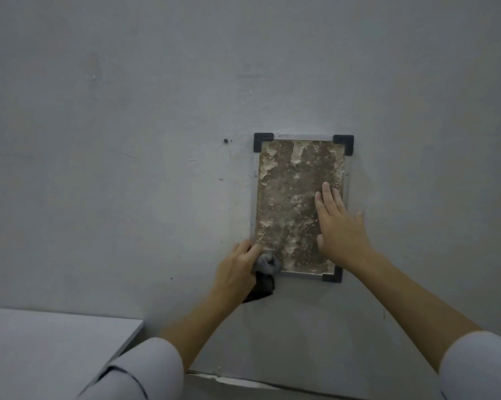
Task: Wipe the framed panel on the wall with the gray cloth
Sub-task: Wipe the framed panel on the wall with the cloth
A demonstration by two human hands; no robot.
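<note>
The framed panel (289, 203), mottled brown and blotchy with black corner brackets, hangs on the gray wall (128, 140). The left hand (237, 272) pinches the gray cloth (268, 272) at its lower-left corner; the right hand (340, 226) lies flat, fingers spread, covering its right side.

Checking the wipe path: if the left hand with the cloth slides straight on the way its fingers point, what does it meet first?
Likely the right hand, flat on the framed panel, up-right of the left hand and gray cloth.

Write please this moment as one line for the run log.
left hand: grip shut on gray cloth, at panel's lower-left corner | right hand: open, flat on framed panel | panel: mottled
</note>
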